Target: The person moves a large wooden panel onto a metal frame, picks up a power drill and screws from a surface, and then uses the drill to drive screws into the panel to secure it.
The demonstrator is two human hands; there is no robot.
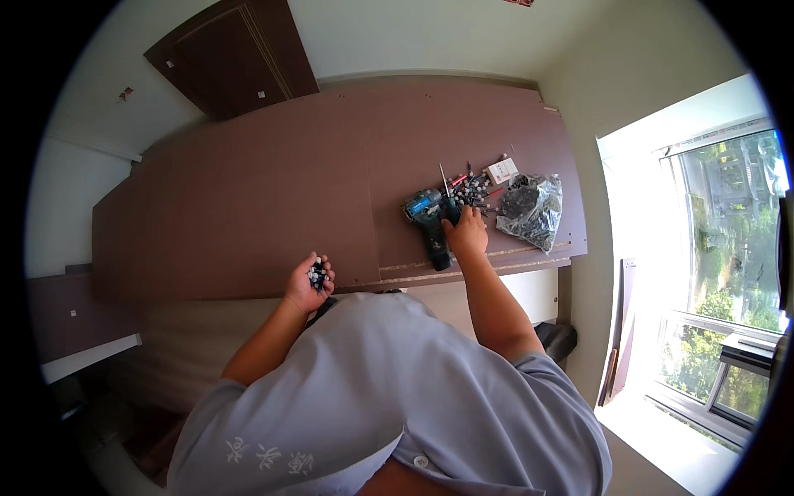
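Observation:
My left hand point(308, 281) is cupped, palm up, around a handful of small black and white furniture fittings point(317, 274) in front of the board's near edge. My right hand point(468, 234) reaches over the brown board, its thumb and fingers closed about the handle of a screwdriver point(452, 209) whose shaft points away from me. A teal and black cordless drill point(428, 219) lies just left of that hand. Beyond the fingers spreads a loose pile of similar fittings point(471, 188), with red pieces among them.
A clear plastic bag point(531, 211) with dark parts rests right of the pile, below a small white box point(501, 171). The large brown board point(248, 182) stretches left under everything. A dark door panel point(236, 58) leans on the far wall. At right is a bright window point(728, 223).

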